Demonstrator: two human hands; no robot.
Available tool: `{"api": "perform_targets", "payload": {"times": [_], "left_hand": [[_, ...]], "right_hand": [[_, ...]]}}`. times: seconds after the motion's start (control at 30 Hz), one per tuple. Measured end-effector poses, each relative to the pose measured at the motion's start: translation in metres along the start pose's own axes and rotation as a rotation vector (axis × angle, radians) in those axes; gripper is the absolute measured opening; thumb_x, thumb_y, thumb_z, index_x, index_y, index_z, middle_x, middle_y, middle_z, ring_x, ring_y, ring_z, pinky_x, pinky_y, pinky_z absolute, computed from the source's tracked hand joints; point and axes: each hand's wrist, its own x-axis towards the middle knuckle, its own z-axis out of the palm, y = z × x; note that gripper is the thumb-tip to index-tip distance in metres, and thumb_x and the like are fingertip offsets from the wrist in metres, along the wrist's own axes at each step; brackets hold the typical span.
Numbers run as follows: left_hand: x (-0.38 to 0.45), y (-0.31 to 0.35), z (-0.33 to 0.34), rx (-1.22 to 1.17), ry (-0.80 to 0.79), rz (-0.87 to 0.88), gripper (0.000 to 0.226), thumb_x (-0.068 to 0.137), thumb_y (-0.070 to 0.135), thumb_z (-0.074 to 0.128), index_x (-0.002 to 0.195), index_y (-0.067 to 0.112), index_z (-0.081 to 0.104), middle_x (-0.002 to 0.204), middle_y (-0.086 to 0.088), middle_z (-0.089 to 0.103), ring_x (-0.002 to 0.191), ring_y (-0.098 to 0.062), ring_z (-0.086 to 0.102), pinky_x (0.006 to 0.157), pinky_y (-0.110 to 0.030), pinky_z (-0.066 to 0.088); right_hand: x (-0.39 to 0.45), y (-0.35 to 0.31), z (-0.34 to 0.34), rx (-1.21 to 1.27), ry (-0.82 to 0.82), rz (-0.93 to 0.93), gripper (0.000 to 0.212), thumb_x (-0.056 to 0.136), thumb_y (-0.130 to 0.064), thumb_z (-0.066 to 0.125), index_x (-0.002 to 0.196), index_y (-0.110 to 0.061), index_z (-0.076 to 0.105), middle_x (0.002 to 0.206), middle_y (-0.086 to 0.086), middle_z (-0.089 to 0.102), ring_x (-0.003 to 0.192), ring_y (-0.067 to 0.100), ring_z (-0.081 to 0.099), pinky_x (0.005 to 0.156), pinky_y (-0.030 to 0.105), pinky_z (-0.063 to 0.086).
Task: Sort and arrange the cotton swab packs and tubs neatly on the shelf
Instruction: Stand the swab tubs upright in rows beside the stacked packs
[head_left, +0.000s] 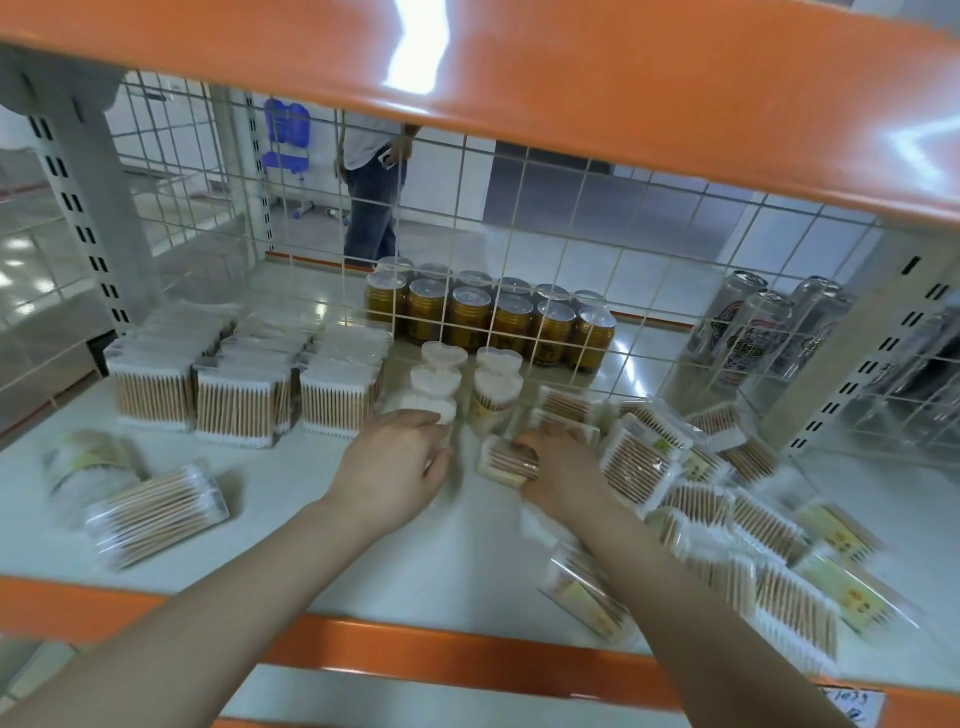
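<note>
Right hand grips small clear-wrapped pack of wooden-stemmed cotton swabs at shelf centre, fingers curled over its top; pack's long axis runs left-right, tilted toward near right. Left hand, fingers curled over clear heart-lidded plastic swab tub, front of left tub column; grasp unclear. Right tub column lies just beyond pack, nearer right hand. Loose pack heap at right.

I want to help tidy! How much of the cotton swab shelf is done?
Done: three neat rows of clear wooden-stick swab packs and some heart-shaped tubs stand at the back. In hand: the left hand holds a tub, the right hand a small pack. Left: the jumbled pile on the right and two packs lying front left.
</note>
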Motion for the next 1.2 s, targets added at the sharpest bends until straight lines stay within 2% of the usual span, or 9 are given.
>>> {"api": "perform_targets", "payload": {"times": [0.2,0.37,0.47,0.67,0.77,0.87,0.97,1.07,1.2], "left_hand": [[-0.006,0.004,0.002,-0.056,0.010,-0.022,0.052,0.079,0.037,0.032,0.088,0.003,0.071,0.095,-0.011,0.068,0.089,-0.029,0.063,0.076,-0.033,0.051],[-0.010,0.007,0.001,-0.067,0.047,-0.018,0.031,0.073,0.022,0.047,0.082,0.008,0.073,0.084,-0.006,0.069,0.075,-0.026,0.066,0.062,-0.024,0.050],[-0.012,0.007,0.002,-0.067,0.068,-0.002,0.029,0.069,0.012,0.053,0.091,0.007,0.073,0.088,-0.008,0.069,0.076,-0.030,0.066,0.065,-0.032,0.053],[-0.014,0.006,0.004,-0.052,0.076,0.000,0.035,0.068,0.012,0.052,0.097,0.008,0.071,0.091,-0.009,0.068,0.078,-0.030,0.065,0.067,-0.037,0.052],[-0.014,0.007,0.008,-0.009,0.085,0.034,0.035,0.063,0.015,0.058,0.095,0.008,0.071,0.087,-0.008,0.068,0.074,-0.031,0.065,0.065,-0.037,0.052],[-0.013,0.014,0.007,0.005,0.048,0.031,0.044,0.073,0.025,0.057,0.114,0.010,0.065,0.107,-0.007,0.065,0.098,-0.031,0.060,0.084,-0.038,0.046],[-0.012,0.021,0.010,0.049,-0.027,0.038,0.061,0.085,0.045,0.052,0.139,0.018,0.040,0.134,0.000,0.046,0.125,-0.021,0.037,0.102,-0.030,0.027],[-0.011,0.029,0.009,0.100,-0.055,0.071,0.071,0.085,0.054,0.051,0.145,0.024,0.027,0.143,0.005,0.034,0.132,-0.016,0.024,0.104,-0.026,0.017],[-0.010,0.036,0.009,0.158,-0.058,0.067,0.077,0.080,0.065,0.049,0.143,0.026,0.029,0.140,0.007,0.036,0.129,-0.016,0.025,0.101,-0.027,0.020]], "right_hand": [[-0.009,-0.007,-0.003,0.077,-0.076,-0.017,0.058,0.078,-0.016,0.063,0.133,-0.024,0.047,0.126,0.007,0.047,0.114,0.025,0.048,0.091,0.029,0.041],[-0.014,-0.014,-0.007,0.124,-0.120,-0.058,0.060,0.078,-0.017,0.066,0.134,-0.022,0.045,0.123,0.009,0.043,0.113,0.025,0.046,0.085,0.025,0.038],[-0.017,-0.016,-0.009,0.139,-0.141,-0.045,0.060,0.077,-0.021,0.067,0.133,-0.021,0.045,0.124,0.008,0.044,0.111,0.024,0.048,0.083,0.025,0.038],[-0.023,-0.010,-0.025,0.223,-0.073,-0.010,0.049,0.080,-0.026,0.067,0.126,-0.016,0.051,0.124,0.003,0.055,0.108,0.018,0.052,0.087,0.027,0.042],[-0.028,-0.004,-0.037,0.313,-0.014,0.017,0.046,0.081,-0.024,0.067,0.123,-0.018,0.049,0.113,-0.003,0.054,0.098,0.013,0.050,0.078,0.023,0.042],[-0.031,0.000,-0.048,0.397,0.022,0.051,0.045,0.080,-0.027,0.068,0.119,-0.018,0.048,0.103,-0.007,0.049,0.092,0.009,0.048,0.063,0.016,0.038],[-0.033,0.004,-0.058,0.425,0.063,0.072,0.040,0.080,-0.030,0.069,0.112,-0.019,0.050,0.098,-0.009,0.050,0.087,0.007,0.050,0.059,0.012,0.038],[-0.034,0.006,-0.067,0.473,0.101,0.067,0.035,0.080,-0.030,0.069,0.109,-0.019,0.055,0.099,-0.007,0.056,0.086,0.008,0.053,0.063,0.015,0.043],[-0.038,0.004,-0.077,0.539,0.139,0.020,0.031,0.082,-0.030,0.068,0.109,-0.018,0.061,0.095,-0.012,0.058,0.080,-0.002,0.052,0.065,0.013,0.041]]}}
